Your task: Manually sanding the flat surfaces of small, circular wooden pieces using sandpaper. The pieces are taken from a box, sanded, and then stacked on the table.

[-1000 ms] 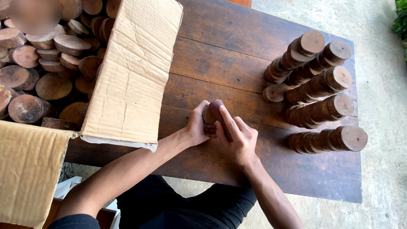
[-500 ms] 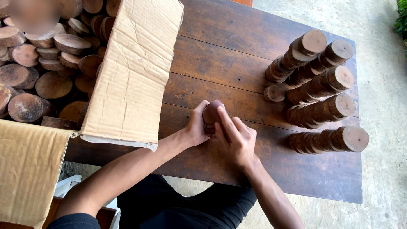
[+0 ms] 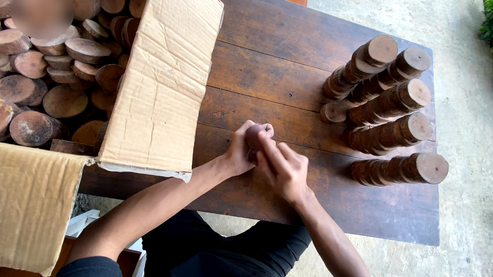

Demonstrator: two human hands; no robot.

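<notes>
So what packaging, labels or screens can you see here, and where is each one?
Cardboard box: left end of the dark wooden table, plain brown, flaps open, full of round wooden slices.
Second box flap: lower left, plain brown, creased.
No labels, signs or screens show.
Both hands, left hand and right hand, hold a small wooden disc over the table.

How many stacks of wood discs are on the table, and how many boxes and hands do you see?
Stacks of wood discs: 5
Lone disc on the table: 1
Cardboard box: 1
Hands, left hand and right hand, together gripping a few discs: 2
Total: 9
</notes>
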